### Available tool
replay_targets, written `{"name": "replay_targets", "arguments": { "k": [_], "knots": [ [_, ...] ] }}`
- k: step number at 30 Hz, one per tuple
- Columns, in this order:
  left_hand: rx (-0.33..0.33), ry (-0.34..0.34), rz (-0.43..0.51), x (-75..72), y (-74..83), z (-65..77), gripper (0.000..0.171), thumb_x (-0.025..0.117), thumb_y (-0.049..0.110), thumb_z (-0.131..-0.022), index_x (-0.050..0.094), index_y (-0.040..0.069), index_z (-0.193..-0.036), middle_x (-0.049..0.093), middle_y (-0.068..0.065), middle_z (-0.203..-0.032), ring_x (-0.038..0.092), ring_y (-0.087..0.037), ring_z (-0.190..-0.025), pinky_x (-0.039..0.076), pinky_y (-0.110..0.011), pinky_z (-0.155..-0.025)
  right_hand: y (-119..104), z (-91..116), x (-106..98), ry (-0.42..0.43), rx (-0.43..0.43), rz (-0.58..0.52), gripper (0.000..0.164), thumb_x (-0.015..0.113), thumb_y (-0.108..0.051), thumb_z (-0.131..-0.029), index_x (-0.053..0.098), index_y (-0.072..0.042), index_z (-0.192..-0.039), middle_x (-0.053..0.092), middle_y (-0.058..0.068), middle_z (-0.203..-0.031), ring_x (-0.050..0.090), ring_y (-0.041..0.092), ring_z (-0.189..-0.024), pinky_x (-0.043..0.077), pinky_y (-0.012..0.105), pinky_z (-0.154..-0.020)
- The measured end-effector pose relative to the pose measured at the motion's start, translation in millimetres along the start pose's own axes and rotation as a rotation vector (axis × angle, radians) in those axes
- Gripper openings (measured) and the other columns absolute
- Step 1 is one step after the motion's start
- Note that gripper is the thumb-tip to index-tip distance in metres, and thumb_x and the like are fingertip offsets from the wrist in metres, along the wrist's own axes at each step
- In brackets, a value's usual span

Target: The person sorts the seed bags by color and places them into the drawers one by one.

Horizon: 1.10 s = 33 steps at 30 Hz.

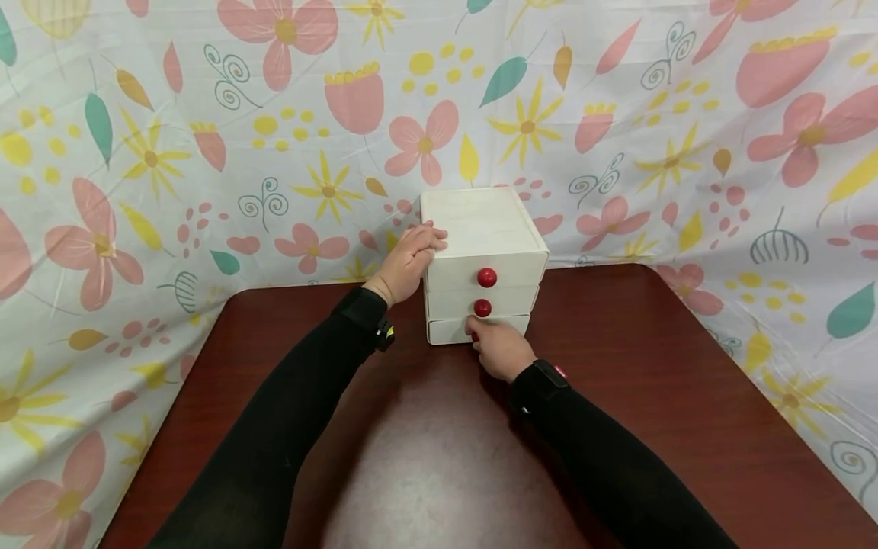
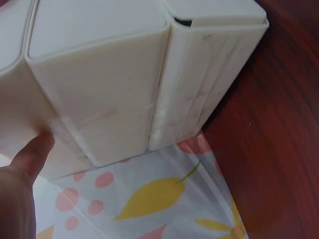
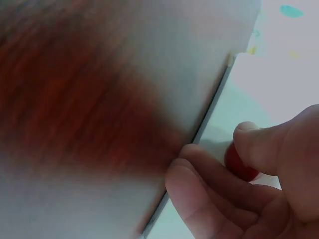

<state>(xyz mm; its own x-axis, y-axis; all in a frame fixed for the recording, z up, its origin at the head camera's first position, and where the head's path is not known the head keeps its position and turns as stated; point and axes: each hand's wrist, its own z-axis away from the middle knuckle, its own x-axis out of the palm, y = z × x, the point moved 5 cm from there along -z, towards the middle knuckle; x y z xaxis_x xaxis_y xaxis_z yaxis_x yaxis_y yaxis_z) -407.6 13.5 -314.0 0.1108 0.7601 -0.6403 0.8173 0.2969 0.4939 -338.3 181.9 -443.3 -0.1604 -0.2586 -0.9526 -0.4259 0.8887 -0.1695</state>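
A small white chest of drawers (image 1: 484, 221) stands at the back of the table, with three drawers stacked one above another. Round red knobs sit on the top drawer (image 1: 453, 272) and the middle drawer (image 1: 449, 303). My left hand (image 1: 409, 259) rests against the chest's upper left edge, and its thumb (image 2: 35, 154) touches the side wall in the left wrist view. Low at the front, my right hand (image 1: 504, 351) pinches the bottom drawer's red knob (image 3: 239, 163) between thumb and fingers. That hand mostly covers the knob in the head view.
The dark red-brown table (image 1: 425, 457) extends in front of the chest and to both sides. Directly behind stands a white cloth (image 1: 425, 69) printed with flowers and leaves; it also borders the table at left and right.
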Motion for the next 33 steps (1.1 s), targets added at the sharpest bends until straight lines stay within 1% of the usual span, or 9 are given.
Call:
{"name": "replay_targets", "arguments": {
  "k": [3, 6, 10, 12, 15, 18, 23, 28, 33],
  "knots": [
    [-0.035, -0.033, 0.002, -3.5, -2.9, 1.6, 0.036, 0.034, 0.014, -0.104, 0.064, 0.002, -0.121, 0.051, -0.011, -0.142, 0.022, -0.019, -0.147, 0.016, -0.03, -0.117, 0, -3, 0, -0.02, -0.032, 0.023, 0.016, 0.068, -0.006, -0.093, 0.055, -0.011, -0.1, 0.049, -0.004, -0.064, 0.053, 0.016, -0.06, 0.048, 0.031, -0.059],
    [-0.075, -0.061, 0.005, -7.6, -5.8, 5.5, 0.037, 0.036, 0.016, -0.106, 0.063, 0.002, -0.128, 0.048, -0.009, -0.147, 0.02, -0.015, -0.148, 0.014, -0.028, -0.117, -1, -6, 2, -0.052, -0.077, 0.027, 0.018, 0.066, -0.003, -0.092, 0.058, -0.011, -0.106, 0.053, -0.004, -0.068, 0.056, 0.016, -0.065, 0.05, 0.03, -0.063],
    [-0.093, -0.093, 0.012, -11.8, -6.0, 8.2, 0.038, 0.038, 0.017, -0.108, 0.06, 0.002, -0.134, 0.043, -0.007, -0.153, 0.017, -0.013, -0.148, 0.012, -0.028, -0.118, -3, -7, 1, -0.087, -0.126, -0.014, 0.034, 0.06, 0.004, -0.091, 0.067, -0.01, -0.121, 0.069, 0.001, -0.089, 0.063, 0.017, -0.081, 0.053, 0.03, -0.076],
    [-0.09, -0.107, 0.009, -13.0, -5.7, 7.7, 0.039, 0.038, 0.019, -0.108, 0.058, 0.003, -0.136, 0.039, -0.006, -0.156, 0.015, -0.014, -0.149, 0.012, -0.03, -0.118, -5, -7, -2, -0.095, -0.152, -0.028, 0.04, 0.058, 0.007, -0.091, 0.069, -0.01, -0.125, 0.071, 0.002, -0.103, 0.065, 0.018, -0.091, 0.053, 0.03, -0.082],
    [-0.087, -0.117, -0.015, -14.1, -4.8, 7.0, 0.042, 0.037, 0.024, -0.109, 0.056, 0.005, -0.141, 0.032, -0.004, -0.159, 0.014, -0.014, -0.149, 0.013, -0.031, -0.118, -5, -4, -6, -0.116, -0.182, -0.034, 0.044, 0.056, 0.008, -0.091, 0.071, -0.012, -0.127, 0.072, 0.004, -0.112, 0.065, 0.018, -0.093, 0.053, 0.029, -0.082],
    [-0.1, -0.128, -0.039, -14.9, -6.2, 10.7, 0.046, 0.037, 0.027, -0.109, 0.048, 0.008, -0.149, 0.026, -0.003, -0.162, 0.014, -0.013, -0.149, 0.015, -0.033, -0.118, -4, 2, -8, -0.153, -0.209, -0.024, 0.044, 0.054, 0.008, -0.091, 0.072, -0.012, -0.126, 0.072, 0.006, -0.108, 0.064, 0.017, -0.088, 0.053, 0.028, -0.078],
    [-0.147, -0.149, -0.031, -23.5, -14.4, 24.6, 0.053, 0.035, 0.032, -0.109, 0.028, 0.016, -0.159, 0.018, -0.002, -0.164, 0.013, -0.015, -0.149, 0.017, -0.039, -0.118, 6, 12, -9, -0.247, -0.161, -0.013, 0.042, 0.056, 0.005, -0.09, 0.071, -0.012, -0.126, 0.071, 0.004, -0.112, 0.063, 0.017, -0.09, 0.052, 0.028, -0.077],
    [-0.207, -0.166, -0.085, -41.9, -26.1, 38.2, 0.054, 0.036, 0.034, -0.109, 0.027, 0.017, -0.16, 0.019, -0.003, -0.164, 0.014, -0.019, -0.149, 0.019, -0.045, -0.117, 25, 20, -13, -0.318, -0.095, 0.0, 0.032, 0.063, -0.004, -0.093, 0.074, -0.014, -0.121, 0.07, 0.0, -0.114, 0.065, 0.018, -0.101, 0.054, 0.034, -0.084],
    [-0.312, -0.225, -0.167, -62.8, -36.4, 55.6, 0.058, 0.034, 0.041, -0.109, 0.024, 0.016, -0.16, 0.014, -0.007, -0.165, 0.009, -0.026, -0.15, 0.016, -0.051, -0.117, 47, 29, -20, -0.371, -0.069, 0.01, 0.02, 0.064, -0.013, -0.096, 0.078, -0.013, -0.111, 0.072, -0.001, -0.104, 0.067, 0.018, -0.094, 0.055, 0.037, -0.082]
  ]
}}
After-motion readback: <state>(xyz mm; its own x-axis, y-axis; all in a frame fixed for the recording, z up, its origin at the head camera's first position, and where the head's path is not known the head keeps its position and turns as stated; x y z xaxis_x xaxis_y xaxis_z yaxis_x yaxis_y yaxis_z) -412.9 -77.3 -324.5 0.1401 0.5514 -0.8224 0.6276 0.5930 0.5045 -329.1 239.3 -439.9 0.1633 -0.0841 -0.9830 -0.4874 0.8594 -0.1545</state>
